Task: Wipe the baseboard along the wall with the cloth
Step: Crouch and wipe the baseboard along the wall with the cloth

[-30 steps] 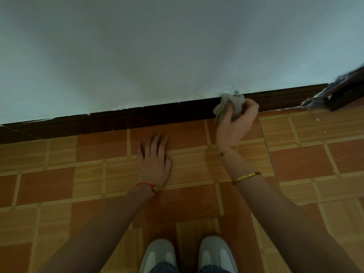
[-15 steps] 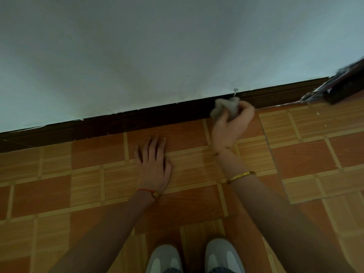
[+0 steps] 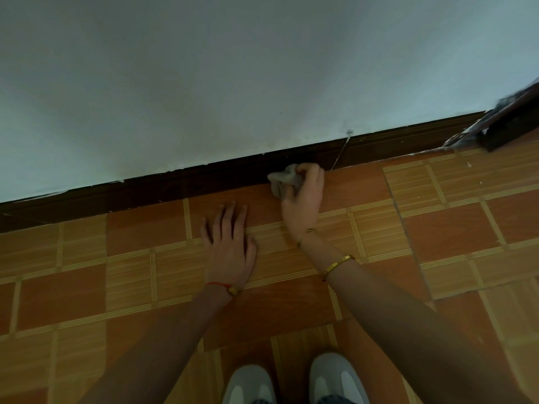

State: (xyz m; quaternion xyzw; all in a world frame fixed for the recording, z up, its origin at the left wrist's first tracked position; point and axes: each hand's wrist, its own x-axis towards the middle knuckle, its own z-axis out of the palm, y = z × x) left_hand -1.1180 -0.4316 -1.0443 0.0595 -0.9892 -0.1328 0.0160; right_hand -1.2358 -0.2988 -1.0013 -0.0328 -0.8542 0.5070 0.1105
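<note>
Two hands: my right hand (image 3: 303,199) fingers clutch the crumpled grey cloth (image 3: 284,179) against the dark wooden baseboard (image 3: 175,185); left hand (image 3: 230,246) flat, fingers straight; I'd press firmly, sliding along

Cloth (image 3: 285,179) now lower (leftward too)

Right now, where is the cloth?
In the head view, the grey cloth is bunched in the right hand, against the dark baseboard, right of centre.

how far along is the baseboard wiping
Mid-job. The right hand grips the cloth against the baseboard; the left hand rests flat on the floor. Nothing shows which stretches are already wiped; baseboard runs on both sides.
</note>
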